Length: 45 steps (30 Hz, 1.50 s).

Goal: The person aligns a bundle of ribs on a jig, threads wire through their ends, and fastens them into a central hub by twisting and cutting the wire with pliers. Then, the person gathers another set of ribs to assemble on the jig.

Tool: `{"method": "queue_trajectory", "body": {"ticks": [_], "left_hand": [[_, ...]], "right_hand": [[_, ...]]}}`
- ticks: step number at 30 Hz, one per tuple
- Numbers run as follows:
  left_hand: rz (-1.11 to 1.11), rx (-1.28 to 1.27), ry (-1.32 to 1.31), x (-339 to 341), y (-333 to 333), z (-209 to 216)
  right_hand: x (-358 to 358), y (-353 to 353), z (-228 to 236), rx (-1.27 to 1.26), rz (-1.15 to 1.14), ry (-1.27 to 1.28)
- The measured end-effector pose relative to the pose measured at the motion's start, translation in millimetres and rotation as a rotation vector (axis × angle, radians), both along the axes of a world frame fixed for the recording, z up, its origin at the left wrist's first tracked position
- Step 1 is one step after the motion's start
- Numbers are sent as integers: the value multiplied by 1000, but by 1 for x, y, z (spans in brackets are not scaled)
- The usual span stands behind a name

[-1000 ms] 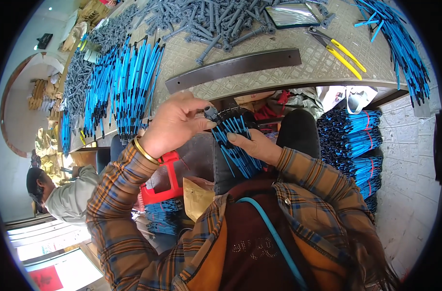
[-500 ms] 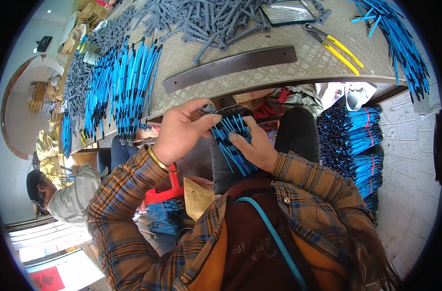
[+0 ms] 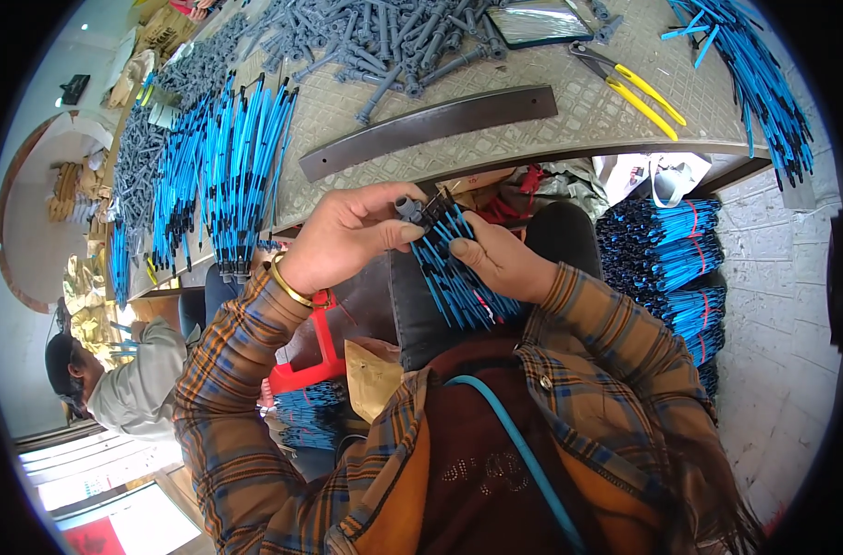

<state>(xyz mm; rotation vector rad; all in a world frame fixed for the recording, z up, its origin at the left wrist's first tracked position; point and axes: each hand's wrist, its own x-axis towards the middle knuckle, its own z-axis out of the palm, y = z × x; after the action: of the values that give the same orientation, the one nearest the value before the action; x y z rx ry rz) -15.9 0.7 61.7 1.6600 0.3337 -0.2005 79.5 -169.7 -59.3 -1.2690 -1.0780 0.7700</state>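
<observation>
My left hand (image 3: pixel 343 242) pinches a grey plastic piece with a round hollow end (image 3: pixel 406 207) between thumb and fingers. A gold bangle (image 3: pixel 290 283) circles that wrist. Close beside it, my right hand (image 3: pixel 509 259) is closed around a bundle of thin blue sticks with black ends (image 3: pixel 451 285), its thumb lying across them. Their black tips point up toward the table edge, while the blue lengths fan down over my lap. The grey piece meets the black tips, though the fingers hide whether it is joined to one.
Ahead, the table (image 3: pixel 393 153) carries a heap of grey plastic pieces (image 3: pixel 384 42), a dark curved bar (image 3: pixel 430 129), yellow-handled pliers (image 3: pixel 634 88) and blue sticks (image 3: pixel 246 166). Tied bundles (image 3: pixel 689 236) are stacked at right. A red stool (image 3: pixel 321 347) and a co-worker (image 3: pixel 130 375) are at left.
The stick bundle has turned and shows more of its length, with a pink-red spot now visible in it. My right hand has shifted slightly right; my left still pinches the grey piece.
</observation>
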Motion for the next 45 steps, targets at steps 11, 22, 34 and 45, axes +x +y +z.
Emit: {"method": "queue_trajectory", "body": {"ticks": [11,22,34,45], "left_hand": [[-96,116,-121,14,-9,1],[-154,92,-95,20,-9,-19],[-140,19,-193,29,-3,-30],[50,-274,-286,23,-37,-77]], "right_hand": [[9,-18,26,-246,-29,-237],[37,-16,5,-163,265,-40],[54,-12,21,-440,353,-271],[64,-17,18,-450,520,-317]]}}
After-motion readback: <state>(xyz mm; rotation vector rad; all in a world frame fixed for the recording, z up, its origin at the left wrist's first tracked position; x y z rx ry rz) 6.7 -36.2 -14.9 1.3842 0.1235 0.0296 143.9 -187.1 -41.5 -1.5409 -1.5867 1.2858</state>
